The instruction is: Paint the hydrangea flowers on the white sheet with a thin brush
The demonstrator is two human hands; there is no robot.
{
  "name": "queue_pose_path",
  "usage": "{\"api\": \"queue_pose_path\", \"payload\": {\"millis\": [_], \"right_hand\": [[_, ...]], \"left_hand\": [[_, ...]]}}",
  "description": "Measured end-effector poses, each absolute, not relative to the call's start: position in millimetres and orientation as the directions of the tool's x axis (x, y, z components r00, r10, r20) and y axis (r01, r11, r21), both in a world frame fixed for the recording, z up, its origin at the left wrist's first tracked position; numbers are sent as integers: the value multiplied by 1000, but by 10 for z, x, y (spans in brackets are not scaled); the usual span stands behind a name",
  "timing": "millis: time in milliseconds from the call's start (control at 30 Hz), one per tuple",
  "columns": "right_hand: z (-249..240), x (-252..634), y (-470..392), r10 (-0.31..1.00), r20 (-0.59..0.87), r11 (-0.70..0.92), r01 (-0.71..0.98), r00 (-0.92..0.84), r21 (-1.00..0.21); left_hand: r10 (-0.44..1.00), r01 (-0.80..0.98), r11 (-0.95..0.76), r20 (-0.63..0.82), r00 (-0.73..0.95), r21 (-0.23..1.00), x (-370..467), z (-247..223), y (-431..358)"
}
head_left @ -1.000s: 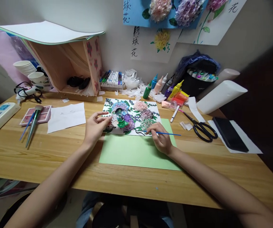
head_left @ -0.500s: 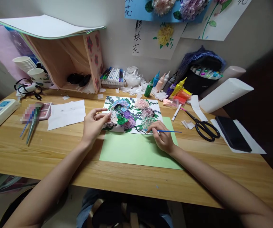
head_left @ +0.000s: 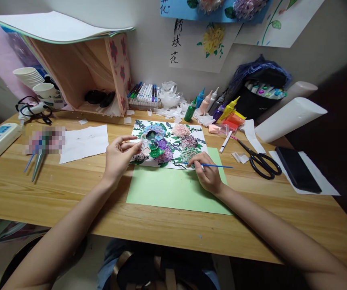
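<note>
My left hand (head_left: pixel 121 156) pinches the rim of a small round paint palette (head_left: pixel 152 143) with green, purple and dark paint in its wells, held over the left part of the flower picture. In my right hand (head_left: pixel 206 172) is a thin blue paintbrush (head_left: pixel 217 165), its tip pointing left near the lower edge of the picture, by a dark curved line. The white sheet (head_left: pixel 203 137) carries raised pink, blue, purple and green flowers with painted leaves. Beneath it lies a light green sheet (head_left: pixel 173 189).
Scissors (head_left: pixel 264 164), a black phone (head_left: pixel 298 169) and a white tube (head_left: pixel 291 119) lie right. Paint bottles (head_left: pixel 190 110) and markers (head_left: pixel 145 93) stand behind. Left are white paper (head_left: pixel 85 144), brushes (head_left: pixel 40 159) and a power strip (head_left: pixel 1 143).
The camera view has shifted slightly. My hands, the palette and the brush keep nearly the same places over the picture.
</note>
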State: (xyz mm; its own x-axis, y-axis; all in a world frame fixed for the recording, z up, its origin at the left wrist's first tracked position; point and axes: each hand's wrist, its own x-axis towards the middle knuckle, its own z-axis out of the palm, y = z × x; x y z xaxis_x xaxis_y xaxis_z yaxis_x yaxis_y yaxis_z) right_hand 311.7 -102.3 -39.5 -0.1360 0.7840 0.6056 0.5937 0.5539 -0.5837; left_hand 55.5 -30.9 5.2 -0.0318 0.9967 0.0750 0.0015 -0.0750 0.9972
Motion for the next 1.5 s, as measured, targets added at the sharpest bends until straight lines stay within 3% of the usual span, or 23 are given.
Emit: {"api": "queue_pose_path", "payload": {"millis": [1167,1400,1500], "right_hand": [[-376,3090,-1020,756,612,599,620,-231,-506],[-403,3088,-1080,691,721,626,541,-52,-562],[-398,3048,-1110,684,723,659,507,-95,-556]], "left_hand": [[997,8,-83,83,-8,997,566,5,-322],[998,13,-62,62,0,998,596,21,-341],[998,7,-56,56,14,998,627,32,-367]]}}
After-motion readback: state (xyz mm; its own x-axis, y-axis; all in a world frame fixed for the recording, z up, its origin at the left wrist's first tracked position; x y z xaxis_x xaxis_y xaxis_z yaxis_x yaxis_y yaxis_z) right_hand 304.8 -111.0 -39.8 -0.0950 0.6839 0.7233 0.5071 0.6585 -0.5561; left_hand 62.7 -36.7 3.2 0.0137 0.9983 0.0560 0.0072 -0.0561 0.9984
